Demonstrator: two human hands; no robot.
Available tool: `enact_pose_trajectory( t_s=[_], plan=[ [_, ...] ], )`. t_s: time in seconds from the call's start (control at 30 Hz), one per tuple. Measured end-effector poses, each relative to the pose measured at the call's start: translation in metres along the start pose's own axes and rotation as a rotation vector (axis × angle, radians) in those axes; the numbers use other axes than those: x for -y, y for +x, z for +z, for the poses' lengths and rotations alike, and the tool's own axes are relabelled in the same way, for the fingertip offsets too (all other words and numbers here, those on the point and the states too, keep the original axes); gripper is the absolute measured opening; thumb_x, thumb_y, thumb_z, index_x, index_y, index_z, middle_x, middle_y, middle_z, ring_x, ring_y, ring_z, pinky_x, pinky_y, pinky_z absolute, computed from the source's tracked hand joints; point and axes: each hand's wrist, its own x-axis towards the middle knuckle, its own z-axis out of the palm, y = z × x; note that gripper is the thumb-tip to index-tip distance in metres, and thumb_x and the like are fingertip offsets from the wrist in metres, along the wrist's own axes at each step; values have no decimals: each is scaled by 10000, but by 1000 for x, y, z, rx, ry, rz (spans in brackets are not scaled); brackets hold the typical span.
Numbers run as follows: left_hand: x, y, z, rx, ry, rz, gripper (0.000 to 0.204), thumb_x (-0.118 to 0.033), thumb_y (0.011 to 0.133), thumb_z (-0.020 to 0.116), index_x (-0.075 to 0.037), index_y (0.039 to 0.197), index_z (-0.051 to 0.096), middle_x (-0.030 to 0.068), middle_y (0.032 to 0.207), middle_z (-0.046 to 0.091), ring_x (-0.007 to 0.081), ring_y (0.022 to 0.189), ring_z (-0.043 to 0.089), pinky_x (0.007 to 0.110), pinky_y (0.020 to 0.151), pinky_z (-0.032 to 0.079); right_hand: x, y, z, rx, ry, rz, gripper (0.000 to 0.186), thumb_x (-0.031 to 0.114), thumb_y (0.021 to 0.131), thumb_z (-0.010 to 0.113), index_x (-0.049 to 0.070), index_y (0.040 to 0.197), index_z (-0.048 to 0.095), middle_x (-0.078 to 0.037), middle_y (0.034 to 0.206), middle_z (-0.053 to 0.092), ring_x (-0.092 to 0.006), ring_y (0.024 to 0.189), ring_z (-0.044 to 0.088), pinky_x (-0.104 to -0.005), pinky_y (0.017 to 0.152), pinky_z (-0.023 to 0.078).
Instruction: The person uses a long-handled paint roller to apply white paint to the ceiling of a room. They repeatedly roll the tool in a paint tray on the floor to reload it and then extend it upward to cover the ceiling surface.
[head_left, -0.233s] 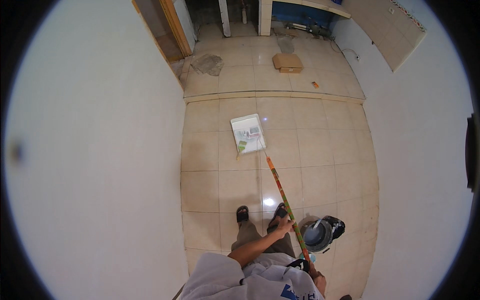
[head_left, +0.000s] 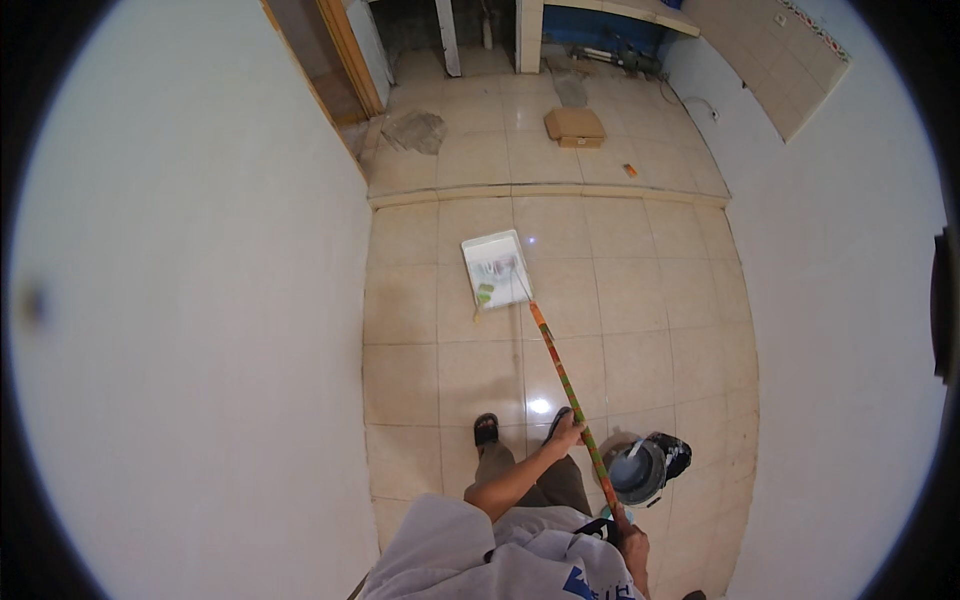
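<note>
Orange, red and green pattern the long pole (head_left: 563, 375), its thin wire end slanting into the white paint tray (head_left: 491, 246) on the tiled floor (head_left: 640, 300). The left hand (head_left: 568, 433) curls closed round the shaft; the right hand (head_left: 632, 541) grips near the butt, by the dark bucket (head_left: 634, 474). Working the blurred far end within the tray seems the step in hand; the next move probably calls for steady, paired control.

Ahead of your feet (head_left: 486, 430), you can pass leftward from the pole (head_left: 559, 370) to the left wall (head_left: 220, 300); rightward, the bucket (head_left: 655, 480) stands just beside its lower half, in your way.
</note>
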Motion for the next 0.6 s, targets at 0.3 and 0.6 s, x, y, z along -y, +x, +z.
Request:
enact_pose_trajectory(
  t_s=[0.3,0.6],
  plan=[
    [0,-19,13,5,-37,-97,499,-151,980,636,-56,1428,441,126,1066,624,231,926,693,379,750,638,9,-13,-15,-15,7,14,595,103,867,659,186,1444,543,-187,722,655,-359,631,661,-471,573,507],
    [-16,3,10,198,-387,-167,184,-205,1011,599,-99,1156,559,141,1125,656,308,1036,693,445,921,576,-54,-82,-36,45,-14,217,291,260,948,581,82,1177,556,-209,716,651,-395,637,645,-494,587,508]
  ],
)
